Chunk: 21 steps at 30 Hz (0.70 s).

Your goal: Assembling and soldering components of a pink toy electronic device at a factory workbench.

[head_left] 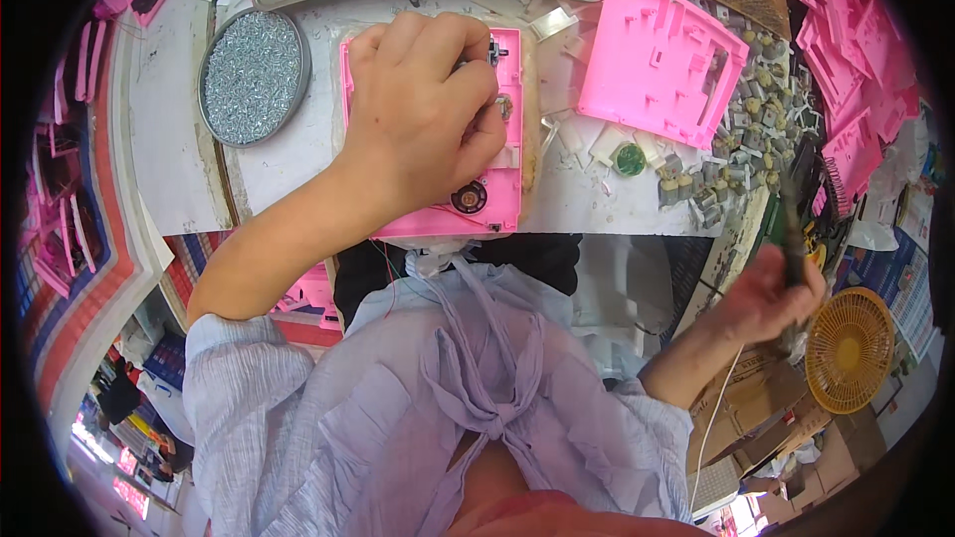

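Left hand fingers pinched on a small part inside the open pink shell, mid-bench; right hand clenched round a dark driver, near right, off the work; speaker seated, screws and second shell unused: assembly judged partway.

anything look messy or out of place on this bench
Yes: small grey parts lie scattered loose across the table's right side, not in a container, unlike the screws in the round tin.
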### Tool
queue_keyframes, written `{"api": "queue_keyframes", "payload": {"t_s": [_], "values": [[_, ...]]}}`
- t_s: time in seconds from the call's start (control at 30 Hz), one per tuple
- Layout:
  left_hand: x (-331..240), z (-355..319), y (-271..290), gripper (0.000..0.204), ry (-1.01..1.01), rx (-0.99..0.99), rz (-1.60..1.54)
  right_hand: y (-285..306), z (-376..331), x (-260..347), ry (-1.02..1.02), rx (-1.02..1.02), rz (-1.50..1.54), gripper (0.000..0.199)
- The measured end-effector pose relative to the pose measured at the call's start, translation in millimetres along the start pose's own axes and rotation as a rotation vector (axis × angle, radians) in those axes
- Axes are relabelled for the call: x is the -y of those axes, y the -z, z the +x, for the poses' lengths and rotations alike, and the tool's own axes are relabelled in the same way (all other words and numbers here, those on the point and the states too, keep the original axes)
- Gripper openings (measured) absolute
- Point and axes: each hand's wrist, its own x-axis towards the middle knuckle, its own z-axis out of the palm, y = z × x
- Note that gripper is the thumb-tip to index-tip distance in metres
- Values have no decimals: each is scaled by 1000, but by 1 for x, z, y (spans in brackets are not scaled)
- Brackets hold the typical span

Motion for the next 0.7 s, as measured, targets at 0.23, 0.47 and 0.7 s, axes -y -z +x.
{"api": "queue_keyframes", "payload": {"t_s": [0.23,0.47,0.7], "values": [[0,1,-1,20,5,-2,-8,-93,-4,-21,-125,675,37,29],[1,1,-1,20,-5,-7,7,-117,6,-28,-97,884,2,26],[1,0,-1,21,-1,0,19,-124,10,-32,-68,945,-12,27]]}}
